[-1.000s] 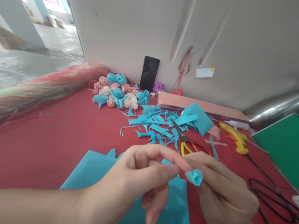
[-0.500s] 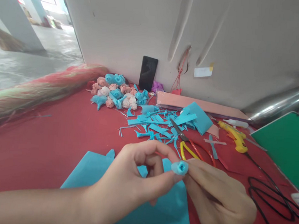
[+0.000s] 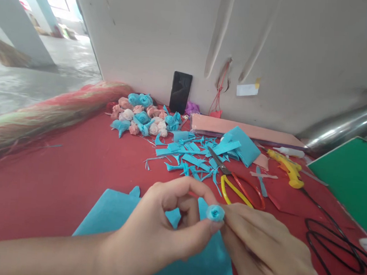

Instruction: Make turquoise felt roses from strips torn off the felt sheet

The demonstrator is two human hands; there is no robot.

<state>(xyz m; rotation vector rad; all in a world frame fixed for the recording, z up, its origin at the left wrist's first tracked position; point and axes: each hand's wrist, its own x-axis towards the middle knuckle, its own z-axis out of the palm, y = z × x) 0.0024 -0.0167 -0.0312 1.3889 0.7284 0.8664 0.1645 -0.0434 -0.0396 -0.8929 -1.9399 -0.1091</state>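
Between my two hands is a small rolled blue crepe paper flower (image 3: 215, 213), its spiral end facing me. My left hand (image 3: 167, 225) pinches it between thumb and forefinger. From the right, the fingertips of my right hand (image 3: 267, 245) are closed against the same flower; their inner side is hidden. Under the hands lies a large blue paper sheet (image 3: 107, 212). Just beyond my right hand, scissors (image 3: 228, 173) with one yellow and one red handle rest beside blue paper scraps (image 3: 197, 160).
Finished paper flowers (image 3: 143, 117) in blue, pink and white are heaped at the back. A phone (image 3: 180, 91) leans on the wall. On the right are a yellow glue gun (image 3: 286, 166), its black cord (image 3: 330, 246) and a green board (image 3: 351, 180). A fibre bundle (image 3: 52, 110) borders the left.
Both hands have shifted slightly down and left with the flower, which has turned a little in the fingers. More of the scissors' handles now shows.
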